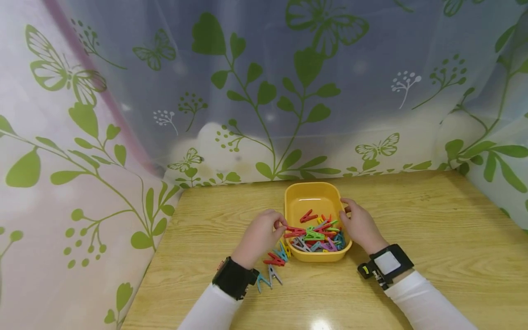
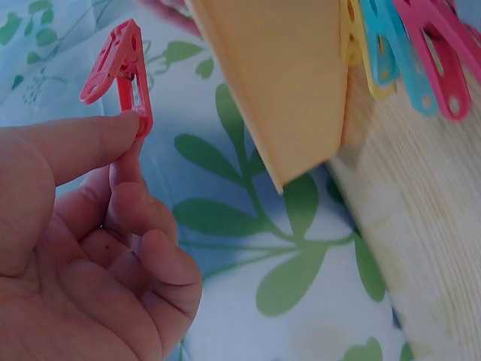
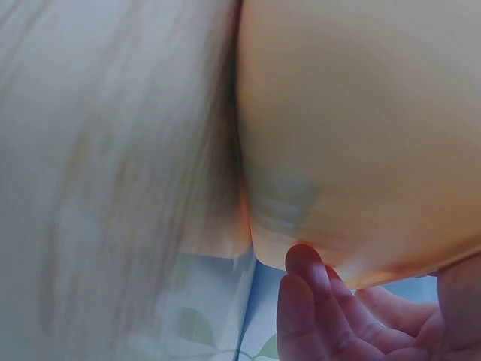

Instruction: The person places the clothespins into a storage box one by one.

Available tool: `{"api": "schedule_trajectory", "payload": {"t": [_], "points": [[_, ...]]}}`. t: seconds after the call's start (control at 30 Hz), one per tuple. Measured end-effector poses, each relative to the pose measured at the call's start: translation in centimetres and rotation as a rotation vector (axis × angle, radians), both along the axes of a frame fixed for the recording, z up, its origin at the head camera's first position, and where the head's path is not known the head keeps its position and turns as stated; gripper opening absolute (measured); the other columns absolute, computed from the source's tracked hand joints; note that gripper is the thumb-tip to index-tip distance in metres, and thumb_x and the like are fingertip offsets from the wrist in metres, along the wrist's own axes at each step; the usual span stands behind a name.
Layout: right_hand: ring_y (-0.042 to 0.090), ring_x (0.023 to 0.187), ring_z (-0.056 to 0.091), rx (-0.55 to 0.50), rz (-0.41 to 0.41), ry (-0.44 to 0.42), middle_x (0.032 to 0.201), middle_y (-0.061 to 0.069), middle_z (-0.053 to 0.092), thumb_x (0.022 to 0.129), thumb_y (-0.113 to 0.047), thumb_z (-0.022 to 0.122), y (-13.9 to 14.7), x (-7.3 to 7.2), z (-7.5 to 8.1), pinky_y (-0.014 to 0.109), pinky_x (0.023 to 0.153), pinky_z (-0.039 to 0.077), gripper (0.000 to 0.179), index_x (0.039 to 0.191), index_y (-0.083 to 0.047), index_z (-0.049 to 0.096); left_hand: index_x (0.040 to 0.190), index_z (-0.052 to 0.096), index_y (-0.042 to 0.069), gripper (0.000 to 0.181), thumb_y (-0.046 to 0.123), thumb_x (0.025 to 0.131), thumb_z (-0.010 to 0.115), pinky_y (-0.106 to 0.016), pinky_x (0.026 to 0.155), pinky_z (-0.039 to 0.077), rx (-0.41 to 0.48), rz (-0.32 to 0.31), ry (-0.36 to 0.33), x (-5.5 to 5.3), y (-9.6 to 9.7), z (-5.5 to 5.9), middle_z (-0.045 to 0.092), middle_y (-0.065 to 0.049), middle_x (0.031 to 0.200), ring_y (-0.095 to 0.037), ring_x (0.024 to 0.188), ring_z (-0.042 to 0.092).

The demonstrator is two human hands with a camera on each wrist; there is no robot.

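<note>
My left hand [image 1: 260, 236] pinches a red clothespin [image 2: 124, 71] between thumb and forefinger, above the left rim of a yellow plastic bin [image 1: 312, 189]. In the left wrist view its other fingers are loosely curled. Against the bin's right side, my right hand [image 1: 363, 225] holds the rim, with fingers [image 3: 304, 282] on the outer wall. Inside the bin, a pile of colourful clothespins fills the near half, among them a green clothespin [image 1: 314, 234]. Another red clothespin [image 1: 308, 216] lies farther back in it.
Left of the bin, on the wooden table [image 1: 433, 229], lie several clothespins: a red clothespin [image 1: 275, 260], a grey clothespin [image 1: 274, 276], blue ones and a yellow one by the wall. A curtain [image 1: 247, 137] printed with leaves and butterflies hangs behind and along the sides.
</note>
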State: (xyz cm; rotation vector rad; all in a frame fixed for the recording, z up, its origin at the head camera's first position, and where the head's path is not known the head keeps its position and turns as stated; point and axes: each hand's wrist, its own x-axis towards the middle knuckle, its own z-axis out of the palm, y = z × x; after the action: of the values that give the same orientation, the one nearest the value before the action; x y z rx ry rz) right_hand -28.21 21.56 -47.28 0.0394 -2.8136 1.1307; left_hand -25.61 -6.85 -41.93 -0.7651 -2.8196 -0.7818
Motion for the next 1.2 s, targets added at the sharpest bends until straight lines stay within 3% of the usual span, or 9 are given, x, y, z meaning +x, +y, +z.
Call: {"api": "schedule_trajectory", "payload": {"t": [0.53, 1.2], "points": [[0.022, 0.07, 0.055, 0.014, -0.005, 0.001, 0.127, 0.033, 0.059, 0.108, -0.018, 0.048, 0.0, -0.2, -0.3, 0.03, 0.056, 0.044, 0.051, 0.153, 0.007, 0.039, 0.096, 0.073, 0.011, 0.005, 0.016, 0.097, 0.074, -0.023, 0.059, 0.038, -0.031, 0.03, -0.037, -0.4, 2.6, -1.3, 0.051, 0.002, 0.08, -0.01, 0.066, 0.046], [0.018, 0.065, 0.054, 0.068, -0.002, 0.014, 0.124, 0.033, 0.061, 0.108, -0.017, 0.048, -0.1, 0.0, 0.1, 0.028, 0.055, 0.043, 0.05, 0.151, 0.008, 0.041, 0.091, 0.072, 0.011, 0.006, 0.013, 0.095, 0.075, -0.023, 0.057, 0.034, -0.006, 0.04, -0.063, -0.8, 2.2, -3.1, 0.047, 0.003, 0.075, -0.01, 0.063, 0.043]]}}
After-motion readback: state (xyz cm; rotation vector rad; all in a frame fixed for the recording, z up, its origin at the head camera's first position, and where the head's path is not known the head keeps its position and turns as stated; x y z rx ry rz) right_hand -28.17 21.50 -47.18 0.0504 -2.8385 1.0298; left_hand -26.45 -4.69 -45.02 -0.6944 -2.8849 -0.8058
